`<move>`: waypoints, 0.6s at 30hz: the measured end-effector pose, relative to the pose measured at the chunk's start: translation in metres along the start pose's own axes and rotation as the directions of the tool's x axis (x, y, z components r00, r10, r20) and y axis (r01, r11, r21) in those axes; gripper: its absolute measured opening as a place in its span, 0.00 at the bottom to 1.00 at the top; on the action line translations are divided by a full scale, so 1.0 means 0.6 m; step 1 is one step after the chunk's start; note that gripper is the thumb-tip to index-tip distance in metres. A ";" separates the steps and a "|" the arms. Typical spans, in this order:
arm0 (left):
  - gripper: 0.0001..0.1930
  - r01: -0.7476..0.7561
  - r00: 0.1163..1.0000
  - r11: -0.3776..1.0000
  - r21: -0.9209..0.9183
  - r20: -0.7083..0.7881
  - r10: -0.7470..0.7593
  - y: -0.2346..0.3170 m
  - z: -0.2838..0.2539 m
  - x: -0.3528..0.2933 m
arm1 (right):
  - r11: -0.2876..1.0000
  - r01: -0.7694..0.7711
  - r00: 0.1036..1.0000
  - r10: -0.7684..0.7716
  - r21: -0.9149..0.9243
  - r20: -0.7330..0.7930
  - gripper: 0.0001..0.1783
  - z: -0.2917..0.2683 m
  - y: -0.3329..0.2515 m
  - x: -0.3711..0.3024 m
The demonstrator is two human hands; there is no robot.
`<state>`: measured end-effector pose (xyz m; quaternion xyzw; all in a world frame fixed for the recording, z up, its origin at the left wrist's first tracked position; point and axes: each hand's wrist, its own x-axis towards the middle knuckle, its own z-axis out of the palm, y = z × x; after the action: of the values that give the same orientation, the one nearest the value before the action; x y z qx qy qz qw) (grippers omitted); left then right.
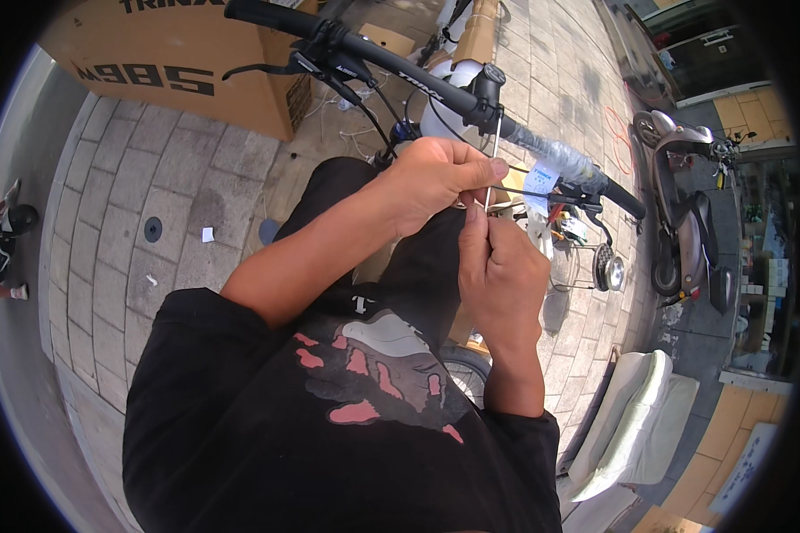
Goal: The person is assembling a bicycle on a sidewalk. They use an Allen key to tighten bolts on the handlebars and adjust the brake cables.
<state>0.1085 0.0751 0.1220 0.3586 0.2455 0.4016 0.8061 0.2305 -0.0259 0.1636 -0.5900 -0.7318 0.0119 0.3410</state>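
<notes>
Both my hands are closed close together below the handlebar (382, 60) of a bicycle. Between finger and thumb, my left hand (428, 185) pinches a thin pale strip (497, 135) that runs down from the bar beside the stem (489, 86). Just below, my right hand (505, 266) pinches the lower part of the same strip, its thumb pointing up. Whether it is a tie or a cord I cannot make out. Black cables pass right by my fingers. Clear plastic wrap (560, 162) covers part of the bar on the right.
A large cardboard box (178, 67) stands at the upper left, beyond the left brake lever (256, 70). On the right are a parked scooter (684, 209), pale cushions (627, 422) and a round bike part (610, 269). A bicycle wheel (462, 369) shows beneath my right forearm.
</notes>
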 end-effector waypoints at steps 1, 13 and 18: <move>0.14 0.019 1.000 1.000 0.003 -0.006 -0.019 0.001 0.002 -0.001 | 0.996 -0.039 0.999 0.042 0.081 -0.026 0.16 0.013 0.005 -0.007; 0.15 0.038 0.998 0.997 -0.067 0.058 -0.034 -0.014 -0.001 0.016 | 0.342 -0.588 0.800 0.375 0.733 0.468 0.21 -0.002 0.015 -0.012; 0.14 0.024 0.998 0.997 -0.078 0.056 -0.020 -0.015 -0.003 0.020 | 0.979 0.031 0.991 -0.005 -0.203 0.132 0.21 -0.035 -0.019 0.024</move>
<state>0.1182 0.0816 0.1123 0.3351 0.2110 0.3918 0.8305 0.2305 -0.0249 0.1915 -0.6132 -0.7552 -0.0278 0.2300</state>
